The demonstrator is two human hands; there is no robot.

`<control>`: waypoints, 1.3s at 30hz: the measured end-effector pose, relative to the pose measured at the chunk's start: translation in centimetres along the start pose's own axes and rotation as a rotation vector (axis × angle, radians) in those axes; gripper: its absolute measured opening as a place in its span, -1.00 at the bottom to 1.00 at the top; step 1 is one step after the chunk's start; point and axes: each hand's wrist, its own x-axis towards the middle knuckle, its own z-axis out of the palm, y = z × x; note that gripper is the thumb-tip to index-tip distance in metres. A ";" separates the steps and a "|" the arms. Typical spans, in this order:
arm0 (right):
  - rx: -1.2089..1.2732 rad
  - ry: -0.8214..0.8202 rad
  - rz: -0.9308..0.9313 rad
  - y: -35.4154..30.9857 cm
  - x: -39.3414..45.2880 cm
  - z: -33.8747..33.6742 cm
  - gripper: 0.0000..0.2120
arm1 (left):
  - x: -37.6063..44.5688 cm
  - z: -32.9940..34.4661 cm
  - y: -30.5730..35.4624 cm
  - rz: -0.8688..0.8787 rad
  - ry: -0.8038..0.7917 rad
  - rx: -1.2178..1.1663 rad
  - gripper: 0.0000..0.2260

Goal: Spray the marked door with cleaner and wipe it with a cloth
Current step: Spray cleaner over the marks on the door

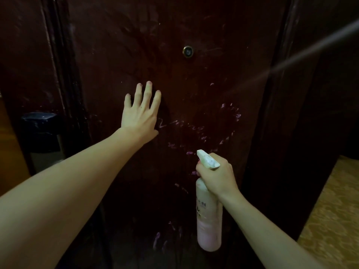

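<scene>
The right hand (pixel 217 176) wraps its fingers (pixel 199 167) around the spray bottle (pixel 208 220) neck, nozzle toward the marked door (pixel 194 84), while the left hand (pixel 140 113) lies flat against it, fingers spread wide.

Two bare forearms came into frame from the bottom edge, no sleeves anywhere along them, no watch, no bracelet at either wrist. The left hand (pixel 138 113), left of centre, wore no glove and no ring, its fingers (pixel 148 94) slim with short nails. The right hand (pixel 216 174), lower right of centre, was equally bare, ungloved, knuckles plain to see.
</scene>
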 end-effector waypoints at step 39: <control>0.078 0.082 -0.034 -1.2 -2.0 3.7 -0.79 | -2.5 2.2 0.3 -0.009 0.038 -0.142 -0.08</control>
